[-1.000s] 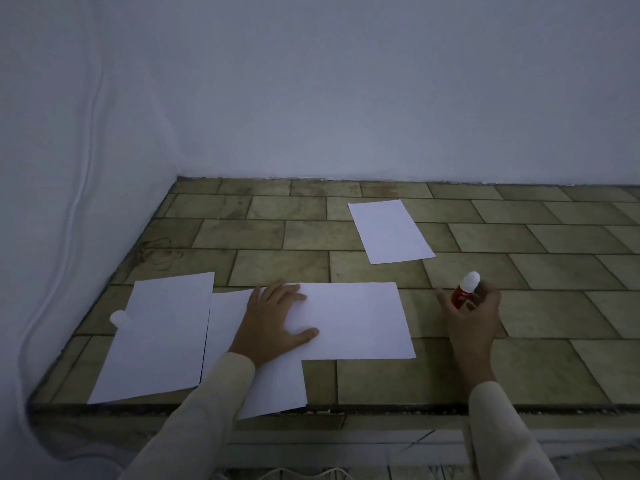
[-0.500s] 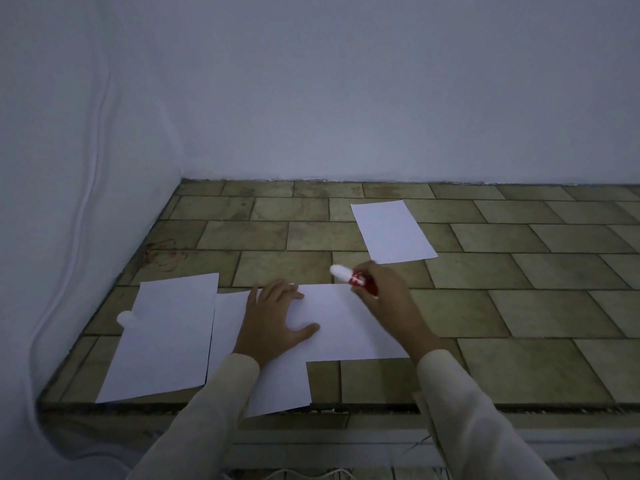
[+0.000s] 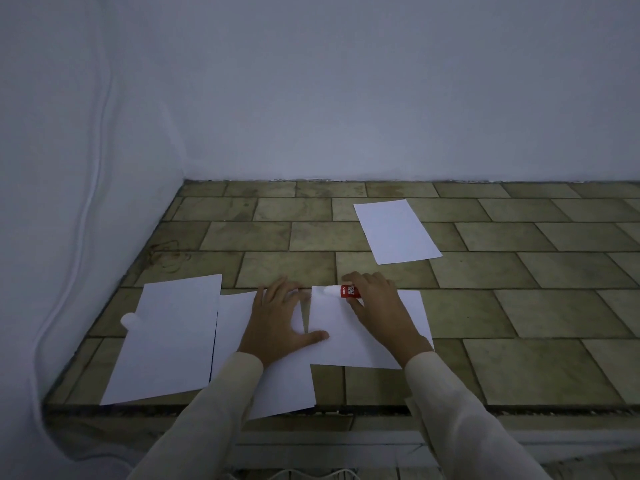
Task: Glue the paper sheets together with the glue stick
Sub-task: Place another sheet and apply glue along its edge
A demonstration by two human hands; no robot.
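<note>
The glue stick (image 3: 348, 291) in the right hand (image 3: 375, 306) is red with white lettering and a white tip. All the paper is plain white: the sheet under the right hand (image 3: 408, 317), the sheet under the left hand (image 3: 235, 320), the sheet left of the left hand (image 3: 173, 337) and the sheet beyond the right hand (image 3: 396, 230). The tiles (image 3: 519, 306) are olive-tan with brownish mottling, in a staggered brick pattern with dark joints. The sleeves (image 3: 214, 410) are cream and the wall (image 3: 346, 98) is pale blue-grey.
</note>
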